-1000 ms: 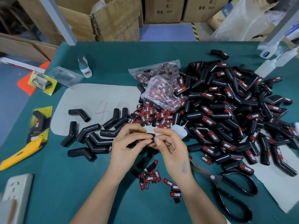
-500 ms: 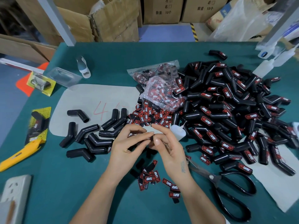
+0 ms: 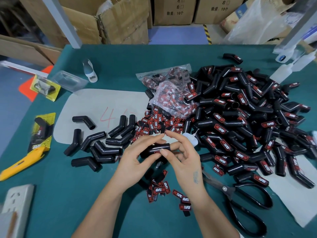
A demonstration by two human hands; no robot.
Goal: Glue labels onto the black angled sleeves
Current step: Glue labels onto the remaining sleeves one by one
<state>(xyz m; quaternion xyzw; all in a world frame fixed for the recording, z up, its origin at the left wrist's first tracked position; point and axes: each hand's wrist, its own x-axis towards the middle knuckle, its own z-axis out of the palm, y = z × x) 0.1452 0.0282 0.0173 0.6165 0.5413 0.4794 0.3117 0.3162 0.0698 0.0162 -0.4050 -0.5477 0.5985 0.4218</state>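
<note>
Both hands hold one black angled sleeve above the green table. My left hand cups it from the left, fingers reaching over its top. My right hand pinches its right end, thumb pressing on the front where a red label edge shows. Several unlabelled sleeves lie to the left. A big heap of labelled sleeves fills the right. Loose red-and-black labels are spread behind the hands, and more labels lie below them.
A clear bag of labels leans on the heap. Black scissors lie at the right wrist. A small white glue bottle sits behind my right hand. A yellow utility knife and a white socket lie left.
The sleeve has turned in my hands and shows more of its length. My fingers have spread apart over it. Both hands stay in the same spot.
</note>
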